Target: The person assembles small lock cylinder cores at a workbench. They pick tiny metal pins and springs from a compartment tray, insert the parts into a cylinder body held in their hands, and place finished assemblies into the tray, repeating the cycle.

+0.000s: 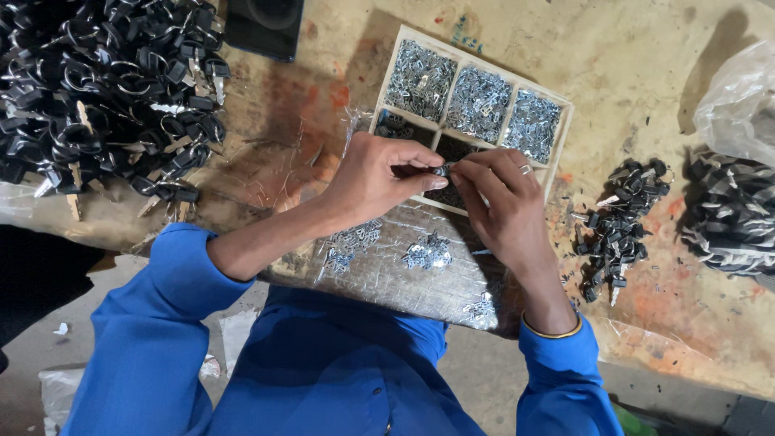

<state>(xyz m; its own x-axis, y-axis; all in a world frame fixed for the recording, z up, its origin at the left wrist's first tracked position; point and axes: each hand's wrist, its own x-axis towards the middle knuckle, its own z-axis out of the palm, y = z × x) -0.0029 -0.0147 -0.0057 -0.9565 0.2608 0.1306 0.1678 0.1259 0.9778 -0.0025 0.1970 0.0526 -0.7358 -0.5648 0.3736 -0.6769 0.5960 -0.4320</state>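
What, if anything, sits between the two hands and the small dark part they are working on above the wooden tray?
Nothing visible. The left hand and right hand both pinch the small dark part directly with bare fingertips, above the compartmented wooden tray. The fingers hide most of the part itself.

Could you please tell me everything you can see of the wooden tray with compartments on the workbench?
The wooden tray is a shallow, pale box with thin dividers, lying flat and slightly turned on the stained workbench. Its three far compartments are heaped with small shiny metal pieces; the near ones hold darker parts, mostly hidden. The left hand and right hand meet over its near edge, pinching a small piece.
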